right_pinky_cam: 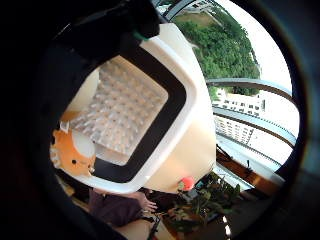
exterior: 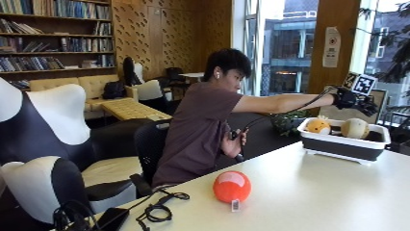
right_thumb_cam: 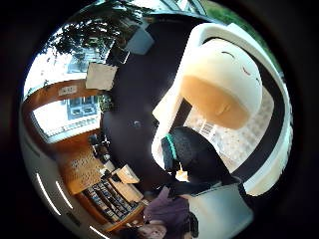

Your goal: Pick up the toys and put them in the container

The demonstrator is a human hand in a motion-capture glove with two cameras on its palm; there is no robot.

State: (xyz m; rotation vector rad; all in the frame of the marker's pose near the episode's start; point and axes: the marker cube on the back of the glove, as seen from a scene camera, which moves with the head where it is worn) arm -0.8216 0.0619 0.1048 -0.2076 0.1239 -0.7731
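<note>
In the outside view my gloved right hand (exterior: pixel 349 99) reaches out above a white container with a black band (exterior: pixel 339 147) at the table's far right. It grips a black plush toy with a green collar (exterior: pixel 369 107) (right_thumb_cam: pixel 194 157) over the container's open top (right_pinky_cam: pixel 172 100). An orange fox toy (exterior: pixel 317 126) (right_pinky_cam: pixel 75 152) and a round beige toy (exterior: pixel 354 128) (right_thumb_cam: pixel 224 79) lie inside the container (right_thumb_cam: pixel 279 134). A red ball toy (exterior: pixel 232 186) (right_pinky_cam: pixel 187 182) sits on the table nearer the person.
The pale table (exterior: pixel 320 192) runs from the red ball to the container. Black cables and headphones (exterior: pixel 157 209) lie at its near left corner. A potted plant (exterior: pixel 285 120) stands behind the table. The bare left hand (exterior: pixel 232 143) stays by the person's chest.
</note>
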